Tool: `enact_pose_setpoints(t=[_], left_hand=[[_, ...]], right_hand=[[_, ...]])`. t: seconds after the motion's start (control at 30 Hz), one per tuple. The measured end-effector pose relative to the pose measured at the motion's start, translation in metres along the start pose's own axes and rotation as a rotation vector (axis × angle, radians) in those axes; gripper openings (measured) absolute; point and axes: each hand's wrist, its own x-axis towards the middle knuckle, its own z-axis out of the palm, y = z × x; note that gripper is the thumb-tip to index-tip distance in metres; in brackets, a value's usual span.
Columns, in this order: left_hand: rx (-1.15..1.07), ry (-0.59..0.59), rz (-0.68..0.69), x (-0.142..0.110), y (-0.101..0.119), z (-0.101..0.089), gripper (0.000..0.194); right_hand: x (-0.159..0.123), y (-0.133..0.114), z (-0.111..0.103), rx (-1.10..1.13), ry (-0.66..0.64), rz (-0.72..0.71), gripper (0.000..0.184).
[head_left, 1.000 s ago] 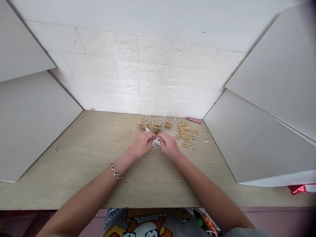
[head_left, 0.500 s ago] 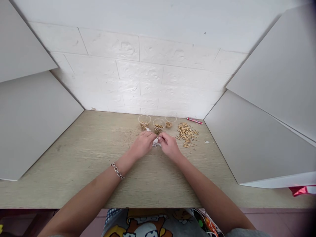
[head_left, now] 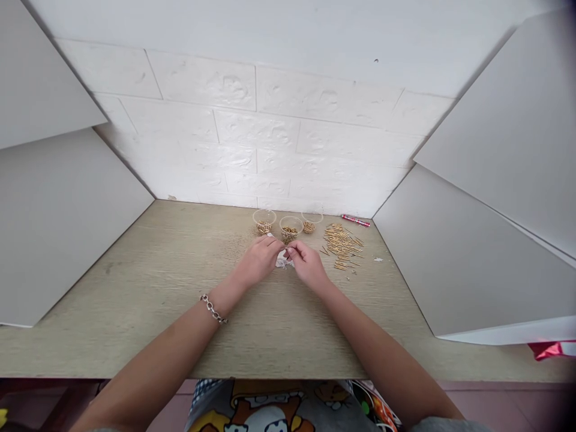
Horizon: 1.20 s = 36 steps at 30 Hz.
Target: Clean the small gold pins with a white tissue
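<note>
My left hand (head_left: 261, 259) and my right hand (head_left: 306, 263) meet fingertip to fingertip over the table, both closed in a pinch. What lies between the fingertips is too small to make out. Beneath them shows a crumpled white piece (head_left: 284, 262), perhaps paper or tissue. Just beyond the fingers stands a clear cup (head_left: 290, 227) with small gold-coloured pieces. Another clear cup (head_left: 264, 223) with gold pieces is to its left, and a third cup (head_left: 310, 221) holds some to the right. Right of my right hand lies a pile of thin gold pins (head_left: 342, 243).
A red marker-like stick (head_left: 355, 220) lies by the wall at the back right. Small brown specks (head_left: 238, 243) are scattered left of the cups. A white scrap (head_left: 378, 260) sits right of the pins. Grey panels (head_left: 486, 252) flank the wooden table (head_left: 148, 288).
My hands stay at almost the same place, the fingertips shifting slightly against each other. The whole view has drifted a little. Cups and pins are unmoved.
</note>
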Motion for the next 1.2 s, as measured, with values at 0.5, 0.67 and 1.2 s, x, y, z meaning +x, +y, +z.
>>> enact_pose_setpoints(t=[0.5, 0.67, 1.2], left_hand=[[-0.315, -0.131, -0.294, 0.0035, 0.0053, 0.0005, 0.022], [-0.309, -0.137, -0.294, 0.0034, 0.0054, -0.0002, 0.021], [-0.099, 0.017, -0.037, -0.0017, 0.0055, 0.0005, 0.018]], right_hand=[[-0.0031, 0.0053, -0.0046, -0.263, 0.029, -0.186, 0.017], [-0.0032, 0.0066, -0.0062, -0.343, 0.015, -0.244, 0.018], [-0.0041, 0.0021, -0.0064, -0.338, 0.011, -0.227, 0.019]])
